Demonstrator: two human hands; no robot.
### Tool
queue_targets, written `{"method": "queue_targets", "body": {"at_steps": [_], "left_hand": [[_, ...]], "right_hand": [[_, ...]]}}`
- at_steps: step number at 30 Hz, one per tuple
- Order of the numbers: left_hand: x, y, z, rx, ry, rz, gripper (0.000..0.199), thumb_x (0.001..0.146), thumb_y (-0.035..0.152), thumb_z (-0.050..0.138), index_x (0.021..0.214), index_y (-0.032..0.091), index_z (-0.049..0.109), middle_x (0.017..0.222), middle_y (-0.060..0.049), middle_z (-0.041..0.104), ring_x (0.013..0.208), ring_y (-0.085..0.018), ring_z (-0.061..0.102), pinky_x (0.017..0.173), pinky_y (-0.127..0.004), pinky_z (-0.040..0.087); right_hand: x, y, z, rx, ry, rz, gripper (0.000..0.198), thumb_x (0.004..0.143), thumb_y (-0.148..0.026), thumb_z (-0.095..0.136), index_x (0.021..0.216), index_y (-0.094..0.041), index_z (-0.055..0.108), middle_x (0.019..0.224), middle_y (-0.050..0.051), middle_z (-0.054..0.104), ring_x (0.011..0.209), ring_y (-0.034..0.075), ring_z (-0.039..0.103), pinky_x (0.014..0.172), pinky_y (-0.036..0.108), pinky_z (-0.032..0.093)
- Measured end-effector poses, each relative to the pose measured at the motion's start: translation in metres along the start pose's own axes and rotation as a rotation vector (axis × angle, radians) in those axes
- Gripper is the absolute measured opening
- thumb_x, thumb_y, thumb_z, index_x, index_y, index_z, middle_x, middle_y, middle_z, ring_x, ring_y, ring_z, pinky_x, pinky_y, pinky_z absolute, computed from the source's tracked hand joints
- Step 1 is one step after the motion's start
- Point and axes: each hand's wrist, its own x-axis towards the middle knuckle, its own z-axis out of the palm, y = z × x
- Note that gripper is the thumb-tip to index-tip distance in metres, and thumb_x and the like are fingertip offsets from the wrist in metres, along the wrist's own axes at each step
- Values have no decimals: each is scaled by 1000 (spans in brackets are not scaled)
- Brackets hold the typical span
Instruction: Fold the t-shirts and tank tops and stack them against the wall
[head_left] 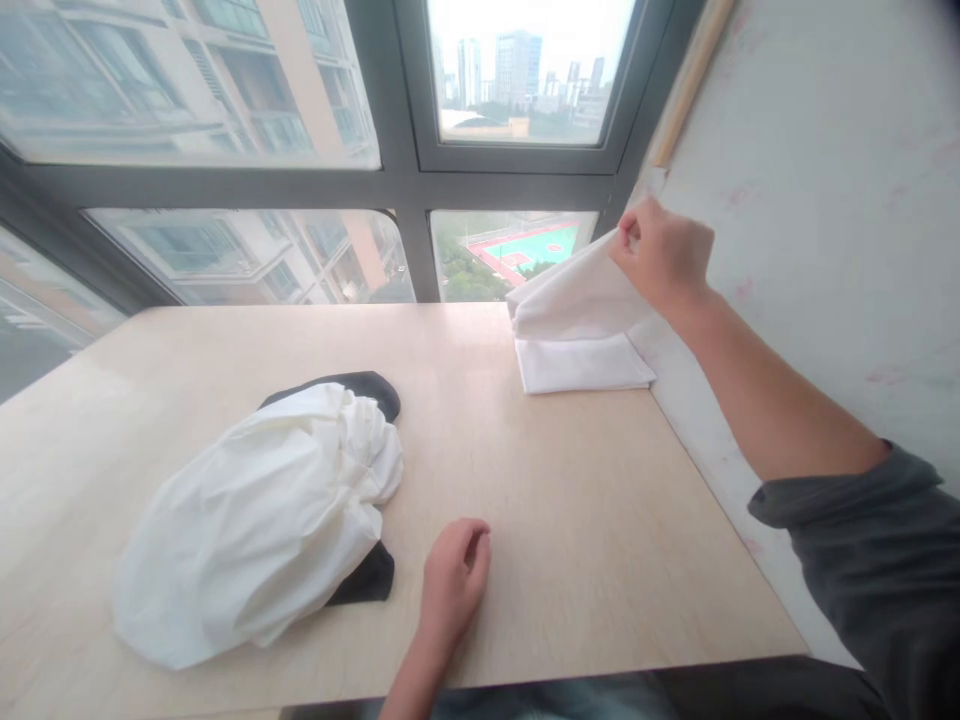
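My right hand (666,255) pinches the upper edge of a folded white cloth (574,295) at the far right of the table. The pinched layer is raised and slants up to my fingers. Flat on the table beneath it lies another white folded part (585,364); whether the two are one piece I cannot tell. Near the front edge rests my left hand (456,575), its fingers curled loosely in with nothing visible in them. To its left is a crumpled white fabric heap (262,520), gathered at its right side, with black fabric (367,575) showing from under it.
The pale wooden table (570,530) reaches back to grey-framed windows (405,190). A patterned wall (832,230) runs along the right side, close to my right arm. The table's front edge is just before my body.
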Motion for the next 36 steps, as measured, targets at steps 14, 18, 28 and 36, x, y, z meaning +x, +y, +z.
{"method": "queue_targets", "body": {"at_steps": [14, 18, 28, 36], "left_hand": [[-2, 1, -1, -52, 32, 26, 14, 92, 24, 48, 93, 20, 61, 89, -4, 68, 81, -18, 63, 75, -31, 49], [-3, -1, -1, -65, 26, 37, 13, 91, 22, 48, 92, 20, 61, 87, -4, 67, 78, -17, 62, 74, -31, 48], [-5, 0, -2, -137, 27, 16, 14, 90, 21, 47, 93, 21, 61, 91, -5, 68, 82, -18, 62, 77, -32, 48], [-4, 4, -3, -271, 60, -32, 14, 84, 24, 55, 88, 20, 68, 87, -5, 69, 81, -21, 61, 78, -36, 48]], "right_hand": [[9, -81, -122, 298, 351, -171, 18, 91, -18, 49, 104, -15, 61, 93, 9, 67, 84, 19, 63, 78, 34, 49], [-7, -99, -126, 250, 126, -253, 6, 86, -18, 58, 91, -20, 60, 78, 2, 64, 79, 20, 63, 79, 36, 50], [-16, -106, -153, 471, 443, -422, 15, 97, -25, 48, 102, -23, 61, 83, 3, 62, 81, 20, 66, 75, 32, 52], [-38, -115, -173, 484, 384, -404, 15, 95, -25, 50, 102, -30, 62, 84, 1, 60, 82, 22, 64, 77, 35, 51]]}}
